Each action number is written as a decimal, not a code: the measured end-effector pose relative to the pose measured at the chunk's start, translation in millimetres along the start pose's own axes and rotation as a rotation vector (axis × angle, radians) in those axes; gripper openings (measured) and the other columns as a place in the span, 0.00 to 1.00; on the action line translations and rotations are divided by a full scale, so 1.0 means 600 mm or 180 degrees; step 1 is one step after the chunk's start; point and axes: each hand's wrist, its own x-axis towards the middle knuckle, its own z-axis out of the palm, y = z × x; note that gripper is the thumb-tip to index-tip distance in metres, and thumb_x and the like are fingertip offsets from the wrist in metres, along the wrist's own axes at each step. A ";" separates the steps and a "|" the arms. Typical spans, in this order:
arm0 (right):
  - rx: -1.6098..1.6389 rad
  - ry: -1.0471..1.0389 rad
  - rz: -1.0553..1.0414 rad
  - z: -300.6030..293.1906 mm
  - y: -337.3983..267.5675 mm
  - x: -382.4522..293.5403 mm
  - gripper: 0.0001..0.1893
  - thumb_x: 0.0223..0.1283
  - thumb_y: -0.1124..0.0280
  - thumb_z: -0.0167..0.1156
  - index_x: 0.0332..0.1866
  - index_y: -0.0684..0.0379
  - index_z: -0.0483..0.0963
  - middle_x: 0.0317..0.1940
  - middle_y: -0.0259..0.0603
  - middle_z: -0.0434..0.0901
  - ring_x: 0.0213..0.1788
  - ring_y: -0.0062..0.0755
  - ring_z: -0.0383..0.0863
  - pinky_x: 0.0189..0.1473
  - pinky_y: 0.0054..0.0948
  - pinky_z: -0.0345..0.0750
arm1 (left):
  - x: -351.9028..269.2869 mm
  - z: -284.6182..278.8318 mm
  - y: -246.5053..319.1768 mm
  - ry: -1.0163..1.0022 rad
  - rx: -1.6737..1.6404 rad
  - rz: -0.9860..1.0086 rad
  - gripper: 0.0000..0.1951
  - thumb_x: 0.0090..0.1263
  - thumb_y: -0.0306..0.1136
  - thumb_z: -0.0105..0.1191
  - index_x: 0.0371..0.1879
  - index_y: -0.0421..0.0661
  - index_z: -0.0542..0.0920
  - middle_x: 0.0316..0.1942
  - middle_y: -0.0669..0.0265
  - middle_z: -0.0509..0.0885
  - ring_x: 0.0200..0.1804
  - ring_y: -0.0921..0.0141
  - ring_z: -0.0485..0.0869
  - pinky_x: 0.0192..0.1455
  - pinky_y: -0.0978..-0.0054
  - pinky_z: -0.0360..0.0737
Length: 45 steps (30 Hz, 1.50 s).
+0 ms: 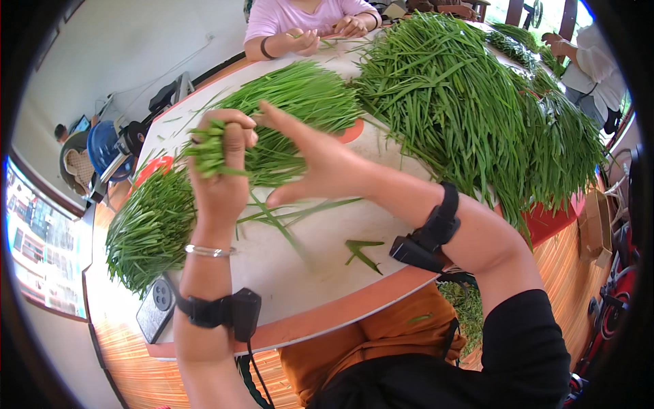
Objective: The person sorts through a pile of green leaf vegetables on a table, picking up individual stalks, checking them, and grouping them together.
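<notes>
Fingers curled, my left hand (pixel 220 197) grips a bundle of green chive-like stems (pixel 208 153), cut ends towards me. To its right, my right hand (pixel 329 166) is spread with thumb and fingers apart and nothing in them. Beyond both hands lies a row of long flat green leaves (pixel 301 92) on the white table (pixel 327 255). A smaller heap of the same greens (pixel 148 230) is left of my left wrist. Several loose leaves (pixel 291 214) lie below my right hand, one blurred. Short leaf scraps (pixel 364 253) rest near the front edge.
A large mound of greens (pixel 444 92) covers the table's right side. At the left corner lies a phone (pixel 156 307). Across the table, a person in a pink top (pixel 311 23) handles leaves; another person (pixel 592 71) stands far right. A cardboard box (pixel 595 227) is on the floor.
</notes>
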 end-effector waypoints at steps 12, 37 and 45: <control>-0.1301 0.0382 0.1061 -0.040 0.044 0.005 0.08 0.55 0.73 0.57 0.40 0.57 0.75 0.29 0.47 0.81 0.33 0.52 0.79 0.36 0.42 0.75 | 0.058 -0.122 0.094 0.0670 -0.0086 0.1118 0.15 0.76 0.46 0.42 0.36 0.47 0.73 0.20 0.75 0.64 0.23 0.80 0.62 0.33 0.78 0.66; -0.0058 -0.0808 0.0672 -0.057 0.028 0.008 0.06 0.57 0.74 0.59 0.38 0.63 0.73 0.33 0.41 0.78 0.34 0.32 0.78 0.39 0.29 0.75 | 0.059 -0.177 0.058 0.0851 -0.2560 -0.0754 0.08 0.76 0.36 0.44 0.39 0.44 0.72 0.18 0.78 0.57 0.20 0.82 0.56 0.29 0.85 0.61; 0.1698 0.0745 0.1161 -0.053 0.003 0.019 0.12 0.66 0.70 0.57 0.48 0.67 0.71 0.28 0.32 0.82 0.24 0.11 0.70 0.27 0.16 0.67 | 0.034 -0.090 0.061 -0.0203 -0.0413 -0.2157 0.20 0.72 0.43 0.52 0.50 0.37 0.75 0.16 0.81 0.60 0.18 0.85 0.60 0.24 0.86 0.60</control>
